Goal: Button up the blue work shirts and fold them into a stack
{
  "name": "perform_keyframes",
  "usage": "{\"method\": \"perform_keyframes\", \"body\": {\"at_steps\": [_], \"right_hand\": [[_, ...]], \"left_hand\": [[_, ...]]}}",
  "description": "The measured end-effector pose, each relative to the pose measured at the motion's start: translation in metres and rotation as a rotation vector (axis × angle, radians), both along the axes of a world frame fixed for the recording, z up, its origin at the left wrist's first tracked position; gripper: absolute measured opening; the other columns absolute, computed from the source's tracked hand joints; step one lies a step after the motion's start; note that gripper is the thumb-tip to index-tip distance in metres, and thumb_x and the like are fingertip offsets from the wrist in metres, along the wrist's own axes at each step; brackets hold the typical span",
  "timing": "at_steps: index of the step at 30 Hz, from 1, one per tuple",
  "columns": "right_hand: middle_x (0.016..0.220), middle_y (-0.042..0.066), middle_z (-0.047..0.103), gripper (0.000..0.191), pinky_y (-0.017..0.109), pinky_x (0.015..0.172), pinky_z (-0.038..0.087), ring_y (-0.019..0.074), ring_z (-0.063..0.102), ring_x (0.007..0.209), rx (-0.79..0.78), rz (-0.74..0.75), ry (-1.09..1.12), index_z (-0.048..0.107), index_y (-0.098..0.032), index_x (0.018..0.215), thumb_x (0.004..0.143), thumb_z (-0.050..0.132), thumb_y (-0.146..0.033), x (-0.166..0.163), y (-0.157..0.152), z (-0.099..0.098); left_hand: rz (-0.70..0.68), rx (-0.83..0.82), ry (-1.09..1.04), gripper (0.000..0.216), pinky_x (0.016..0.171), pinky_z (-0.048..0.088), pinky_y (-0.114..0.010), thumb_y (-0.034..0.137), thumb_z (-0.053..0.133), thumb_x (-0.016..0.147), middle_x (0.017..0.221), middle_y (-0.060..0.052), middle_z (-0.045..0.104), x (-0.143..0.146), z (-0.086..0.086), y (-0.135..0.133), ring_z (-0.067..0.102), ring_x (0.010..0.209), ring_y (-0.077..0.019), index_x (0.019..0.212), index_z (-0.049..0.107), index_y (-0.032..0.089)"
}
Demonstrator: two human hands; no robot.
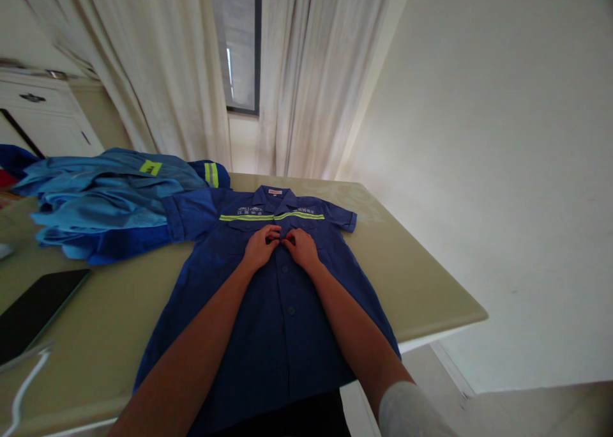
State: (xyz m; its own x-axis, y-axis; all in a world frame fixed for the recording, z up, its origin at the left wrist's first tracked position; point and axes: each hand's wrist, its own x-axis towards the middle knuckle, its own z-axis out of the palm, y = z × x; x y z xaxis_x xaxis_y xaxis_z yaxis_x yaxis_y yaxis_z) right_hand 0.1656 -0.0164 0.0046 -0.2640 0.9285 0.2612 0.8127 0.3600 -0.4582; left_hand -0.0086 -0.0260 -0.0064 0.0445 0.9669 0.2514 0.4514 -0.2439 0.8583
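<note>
A dark blue short-sleeved work shirt (258,335) lies face up on the table, collar at the far end, with a yellow-green reflective stripe across the chest. My left hand (262,245) and my right hand (300,246) meet at its front placket, just below the stripe. Fingers of both hands are pinched on the placket edge; whether a button is between them is too small to tell. Nearer to me, two buttons (288,290) show down the front. The shirt's lower hem hangs at the table's near edge.
On the left, a pile of light and dark blue clothes (110,194) touches the shirt's sleeve. A black tablet-like device (41,309) and a white cable (29,386) lie nearer. The table (407,277) ends at right beside a white wall (502,168); curtains (325,73) hang behind.
</note>
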Motion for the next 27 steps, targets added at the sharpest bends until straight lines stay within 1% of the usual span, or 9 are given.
{"method": "perform_keyframes", "body": {"at_steps": [3, 6, 9, 14, 18, 23, 25, 27], "right_hand": [[0.098, 0.005, 0.068, 0.012, 0.029, 0.084, 0.045, 0.0182, 0.061, 0.09, 0.016, -0.005, -0.008, 0.071, -0.02, 0.096, 0.095, 0.071, -0.032, -0.001, -0.001, 0.0], [0.1, 0.005, 0.067, 0.017, 0.03, 0.089, 0.045, 0.0198, 0.06, 0.097, 0.031, -0.021, -0.006, 0.071, -0.02, 0.096, 0.094, 0.073, -0.036, 0.0, -0.001, 0.0], [0.101, 0.006, 0.067, 0.019, 0.031, 0.091, 0.045, 0.0202, 0.06, 0.098, 0.032, -0.026, 0.004, 0.071, -0.019, 0.096, 0.093, 0.074, -0.038, 0.001, 0.001, -0.002], [0.1, 0.006, 0.066, 0.02, 0.03, 0.088, 0.045, 0.0196, 0.059, 0.095, 0.028, -0.021, 0.027, 0.072, -0.019, 0.096, 0.093, 0.074, -0.039, 0.002, 0.006, -0.007], [0.104, 0.006, 0.067, 0.02, 0.032, 0.091, 0.044, 0.0204, 0.059, 0.099, 0.042, -0.019, 0.025, 0.072, -0.02, 0.098, 0.093, 0.074, -0.039, 0.002, 0.006, -0.008], [0.111, 0.006, 0.067, 0.019, 0.034, 0.097, 0.043, 0.0227, 0.059, 0.108, 0.042, -0.017, 0.007, 0.072, -0.021, 0.104, 0.093, 0.074, -0.037, 0.001, 0.005, -0.007], [0.113, 0.006, 0.068, 0.017, 0.035, 0.098, 0.043, 0.0225, 0.059, 0.108, 0.046, -0.004, 0.007, 0.072, -0.022, 0.104, 0.093, 0.073, -0.035, 0.001, 0.005, -0.007], [0.113, 0.007, 0.068, 0.016, 0.035, 0.098, 0.043, 0.0223, 0.059, 0.108, 0.051, 0.007, 0.007, 0.072, -0.022, 0.105, 0.094, 0.072, -0.033, 0.001, 0.006, -0.007]], "left_hand": [[0.068, -0.006, 0.144, 0.035, 0.096, 0.054, -0.037, 0.015, 0.066, 0.084, 0.105, -0.005, 0.077, 0.0, 0.001, -0.003, 0.071, 0.101, -0.0219, 0.118, 0.068, 0.023], [0.137, 0.049, 0.395, 0.025, 0.103, 0.05, -0.041, 0.018, 0.061, 0.09, 0.117, -0.008, 0.074, 0.001, 0.0, -0.006, 0.066, 0.112, -0.0265, 0.111, 0.073, 0.024], [0.173, 0.067, 0.565, 0.025, 0.102, 0.048, -0.043, 0.023, 0.057, 0.094, 0.124, -0.01, 0.071, 0.002, 0.001, -0.01, 0.061, 0.116, -0.0299, 0.109, 0.076, 0.024], [0.157, 0.048, 0.596, 0.025, 0.099, 0.047, -0.042, 0.027, 0.055, 0.097, 0.125, -0.006, 0.071, 0.004, 0.007, -0.015, 0.059, 0.116, -0.0296, 0.112, 0.076, 0.028], [0.172, 0.05, 0.623, 0.025, 0.097, 0.046, -0.042, 0.028, 0.053, 0.098, 0.124, -0.008, 0.071, 0.007, 0.011, -0.018, 0.059, 0.115, -0.0294, 0.112, 0.075, 0.026], [0.167, 0.152, 0.765, 0.028, 0.097, 0.044, -0.045, 0.026, 0.048, 0.099, 0.114, -0.011, 0.072, 0.01, 0.017, -0.025, 0.06, 0.112, -0.031, 0.108, 0.074, 0.024], [0.154, 0.17, 0.767, 0.029, 0.098, 0.044, -0.045, 0.025, 0.047, 0.099, 0.114, -0.011, 0.072, 0.01, 0.018, -0.026, 0.06, 0.113, -0.0306, 0.109, 0.074, 0.025], [0.116, 0.148, 0.737, 0.029, 0.098, 0.044, -0.044, 0.025, 0.047, 0.099, 0.118, -0.009, 0.072, 0.008, 0.017, -0.025, 0.061, 0.112, -0.0293, 0.112, 0.073, 0.026]]}}
